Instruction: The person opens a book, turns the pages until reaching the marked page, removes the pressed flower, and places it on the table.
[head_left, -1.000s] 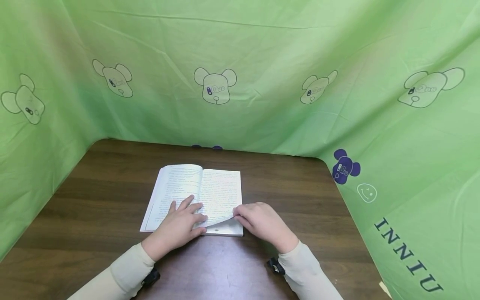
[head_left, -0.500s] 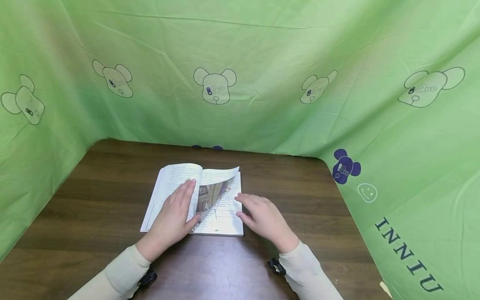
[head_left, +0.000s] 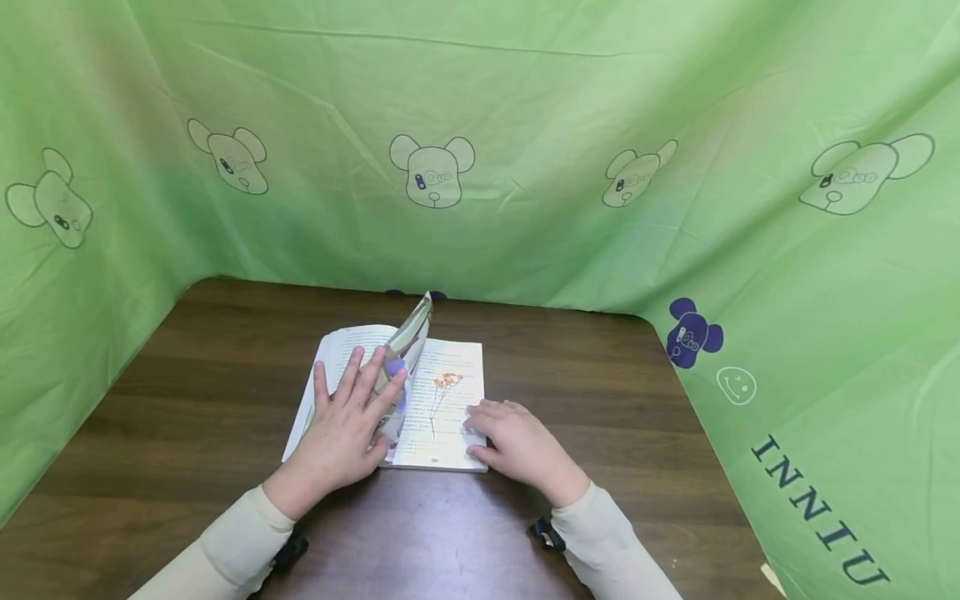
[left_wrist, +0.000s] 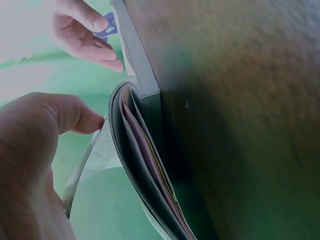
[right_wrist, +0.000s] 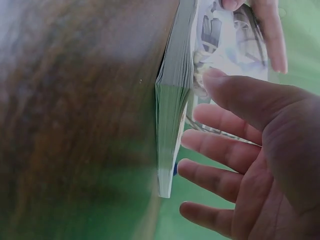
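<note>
An open book (head_left: 456,360) lies on the wooden table, with lines of print on its pages. One picture page (head_left: 417,327) stands up from the middle, its top corner lifted and leaning left. My left hand (head_left: 341,429) is spread over the left side, fingers straight against that page. On the right page, orange flowers (head_left: 447,380) on thin stems show. My right hand (head_left: 525,440) rests at the book's right edge, fingers loosely extended over the margin. In the right wrist view its fingers (right_wrist: 220,150) are apart and grip nothing; the page block (right_wrist: 175,95) shows edge-on.
The brown wooden table (head_left: 615,400) surrounds the book. A green cloth (head_left: 525,242) with bear-head drawings hangs behind and along both sides. Black straps (head_left: 547,533) sit at both wrists.
My right hand pinched the lower corner of a page, lifted it and let go. The page has swung left under my left hand, which spread its fingers, uncovering the flowers.
</note>
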